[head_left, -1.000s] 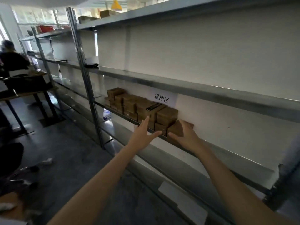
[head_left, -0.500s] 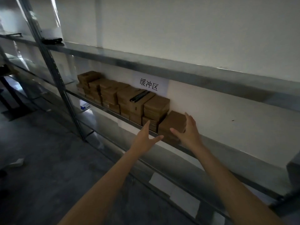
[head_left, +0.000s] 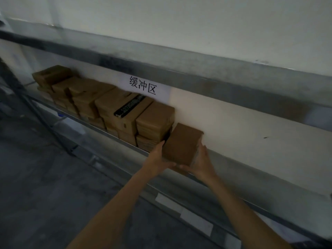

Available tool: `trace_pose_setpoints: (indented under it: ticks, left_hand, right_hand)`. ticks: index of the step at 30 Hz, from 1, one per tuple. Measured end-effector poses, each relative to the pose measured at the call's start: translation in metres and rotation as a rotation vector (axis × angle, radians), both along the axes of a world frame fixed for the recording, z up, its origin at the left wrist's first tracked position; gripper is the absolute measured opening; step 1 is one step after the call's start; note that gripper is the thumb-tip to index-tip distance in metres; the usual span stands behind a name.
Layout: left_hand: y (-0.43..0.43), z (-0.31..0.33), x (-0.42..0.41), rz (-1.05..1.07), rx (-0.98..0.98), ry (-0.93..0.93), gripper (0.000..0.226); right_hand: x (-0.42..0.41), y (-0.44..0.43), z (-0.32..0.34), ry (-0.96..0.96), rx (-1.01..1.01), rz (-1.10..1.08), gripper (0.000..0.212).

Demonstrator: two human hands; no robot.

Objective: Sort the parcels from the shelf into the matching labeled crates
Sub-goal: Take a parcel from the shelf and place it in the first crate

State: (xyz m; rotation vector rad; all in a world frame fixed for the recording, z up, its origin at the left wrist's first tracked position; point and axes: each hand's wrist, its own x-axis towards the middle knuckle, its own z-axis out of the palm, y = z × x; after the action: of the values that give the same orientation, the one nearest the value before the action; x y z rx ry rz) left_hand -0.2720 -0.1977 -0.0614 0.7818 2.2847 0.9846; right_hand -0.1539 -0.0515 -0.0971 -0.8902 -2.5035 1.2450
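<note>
A brown cardboard parcel is tilted up at the right end of a row of stacked parcels on the metal shelf. My left hand holds the parcel's left and lower side, and my right hand grips its right side. One larger box in the row carries a black tape strip. No labeled crates are in view.
A white paper sign with black characters hangs on the wall behind the row. Another metal shelf runs above. White labels sit on a lower shelf edge. Grey floor lies to the left.
I have come closer to the shelf. My left hand has reached the end parcel, and both hands now hold it and have tipped it up off the shelf.
</note>
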Motion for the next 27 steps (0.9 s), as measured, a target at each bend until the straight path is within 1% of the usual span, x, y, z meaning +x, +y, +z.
trace_pose_setpoints:
  ticks: [3,6,9,12,14,16,20,24,27]
  left_hand:
    - [0.015,-0.012,-0.012,-0.037,-0.007,-0.008,0.101]
    - [0.027,-0.023,-0.024,-0.045,-0.003,-0.018,0.101]
    - [0.033,-0.027,-0.032,-0.08,0.007,-0.031,0.11]
    - [0.035,-0.031,-0.042,-0.11,0.033,-0.054,0.123]
    - [0.037,-0.036,-0.048,-0.131,0.053,-0.07,0.123]
    - [0.04,-0.042,-0.051,-0.139,0.078,-0.081,0.117]
    - [0.039,-0.042,-0.052,-0.169,0.057,-0.056,0.13]
    - [0.038,-0.041,-0.05,-0.179,0.05,-0.062,0.124]
    - [0.033,-0.038,-0.05,-0.209,0.064,-0.098,0.128]
  right_hand:
    - [-0.005,-0.002,-0.003,0.001,-0.05,0.032,0.151]
    - [-0.009,0.0,-0.013,-0.004,-0.076,0.066,0.147]
    - [-0.011,0.004,-0.018,0.013,-0.099,0.05,0.144]
    - [-0.014,0.007,-0.017,0.026,-0.127,0.03,0.147]
    - [-0.015,0.008,-0.015,0.037,-0.135,0.03,0.151]
    - [-0.014,0.008,-0.014,0.033,-0.13,0.038,0.154]
    - [-0.017,0.009,-0.015,-0.001,-0.08,0.028,0.156]
    - [-0.019,0.005,-0.013,-0.034,-0.076,0.024,0.159]
    - [-0.017,0.0,-0.011,-0.056,-0.064,0.022,0.155]
